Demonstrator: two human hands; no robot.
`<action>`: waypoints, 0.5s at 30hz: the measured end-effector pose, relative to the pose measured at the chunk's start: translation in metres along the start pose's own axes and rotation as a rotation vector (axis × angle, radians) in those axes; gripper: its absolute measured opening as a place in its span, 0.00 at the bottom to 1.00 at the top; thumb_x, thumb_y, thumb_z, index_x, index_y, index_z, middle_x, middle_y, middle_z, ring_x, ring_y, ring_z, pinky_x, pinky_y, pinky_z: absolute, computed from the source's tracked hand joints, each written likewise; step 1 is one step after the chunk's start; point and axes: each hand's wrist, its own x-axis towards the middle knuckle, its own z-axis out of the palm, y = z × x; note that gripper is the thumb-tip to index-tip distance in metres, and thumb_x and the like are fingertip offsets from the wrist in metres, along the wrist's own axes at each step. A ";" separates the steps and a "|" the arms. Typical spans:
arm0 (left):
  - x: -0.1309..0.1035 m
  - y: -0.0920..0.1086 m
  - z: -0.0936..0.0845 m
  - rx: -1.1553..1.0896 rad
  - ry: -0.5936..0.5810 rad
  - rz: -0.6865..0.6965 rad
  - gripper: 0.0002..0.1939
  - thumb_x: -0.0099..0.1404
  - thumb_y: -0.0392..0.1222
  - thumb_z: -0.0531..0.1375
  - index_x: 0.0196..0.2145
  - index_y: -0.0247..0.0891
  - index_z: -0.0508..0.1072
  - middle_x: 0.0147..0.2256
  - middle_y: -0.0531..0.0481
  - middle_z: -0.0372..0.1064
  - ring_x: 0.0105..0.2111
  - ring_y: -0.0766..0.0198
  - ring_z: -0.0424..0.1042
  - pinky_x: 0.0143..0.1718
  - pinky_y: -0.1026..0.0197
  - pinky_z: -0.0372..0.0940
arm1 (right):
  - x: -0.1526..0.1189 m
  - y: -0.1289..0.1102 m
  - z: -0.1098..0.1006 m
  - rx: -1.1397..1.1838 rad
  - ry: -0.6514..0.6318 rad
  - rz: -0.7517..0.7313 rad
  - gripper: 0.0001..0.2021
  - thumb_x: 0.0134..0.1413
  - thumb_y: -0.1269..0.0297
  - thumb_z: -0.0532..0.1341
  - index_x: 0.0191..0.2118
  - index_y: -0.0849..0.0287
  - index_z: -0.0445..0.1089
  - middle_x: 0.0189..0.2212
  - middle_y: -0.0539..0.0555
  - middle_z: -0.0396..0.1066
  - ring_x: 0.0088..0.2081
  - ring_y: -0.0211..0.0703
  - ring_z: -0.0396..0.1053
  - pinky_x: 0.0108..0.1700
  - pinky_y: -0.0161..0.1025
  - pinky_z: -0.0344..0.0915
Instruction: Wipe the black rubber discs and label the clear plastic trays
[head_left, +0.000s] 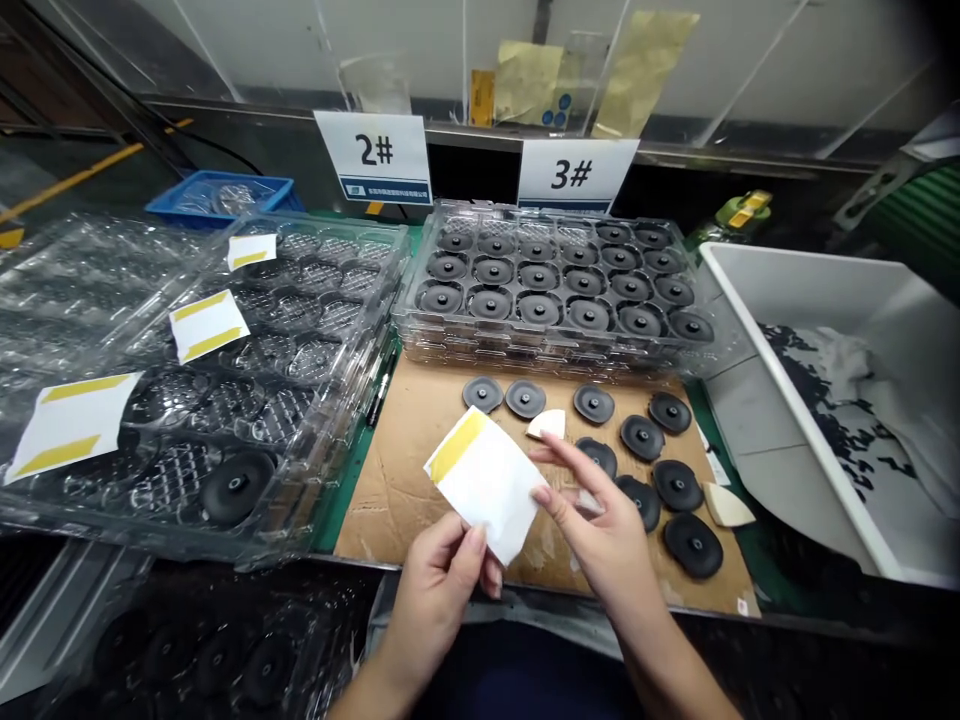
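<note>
A white sheet of paper [491,485] with a yellow tape strip along its upper left edge is held over the cardboard. My left hand [442,575] pinches its lower edge between thumb and fingers. At the sheet's right edge is my right hand [600,520], its thumb on the front and its fingertips by the upper right edge, partly hidden. Several round black discs [592,403] with a raised centre lie on the cardboard [405,450] beyond and right of the hands. A cream wedge-shaped sponge [547,423] lies just past the right fingers, and another sponge [727,505] lies farther right.
A stack of clear trays [525,340] filled with black discs stands behind the cardboard. Left, another clear tray [300,470] holds one disc near its front, with taped white papers [210,327] across it. Right stands a white bin [810,470]; a blue basket [180,205] is back left.
</note>
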 end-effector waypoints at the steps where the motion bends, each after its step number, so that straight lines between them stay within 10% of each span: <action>1: 0.000 0.000 0.001 0.016 0.054 0.000 0.18 0.62 0.49 0.52 0.21 0.35 0.65 0.17 0.55 0.63 0.19 0.70 0.64 0.24 0.67 0.60 | -0.003 -0.001 -0.001 -0.065 0.097 -0.082 0.16 0.51 0.67 0.60 0.48 0.57 0.66 0.42 0.57 0.70 0.36 0.41 0.70 0.34 0.34 0.69; 6: -0.003 -0.002 0.005 0.209 0.236 0.066 0.15 0.63 0.45 0.52 0.22 0.35 0.68 0.20 0.53 0.67 0.21 0.68 0.67 0.24 0.68 0.62 | -0.017 -0.013 0.000 -0.245 -0.061 -0.457 0.10 0.51 0.76 0.58 0.39 0.57 0.70 0.33 0.54 0.71 0.35 0.38 0.69 0.36 0.32 0.67; 15: -0.004 -0.009 0.004 0.655 0.298 0.495 0.09 0.62 0.32 0.52 0.27 0.35 0.71 0.24 0.50 0.71 0.26 0.67 0.71 0.29 0.68 0.62 | -0.019 -0.009 0.017 -0.275 -0.103 -0.565 0.11 0.51 0.78 0.58 0.40 0.63 0.70 0.37 0.55 0.74 0.39 0.39 0.71 0.45 0.30 0.66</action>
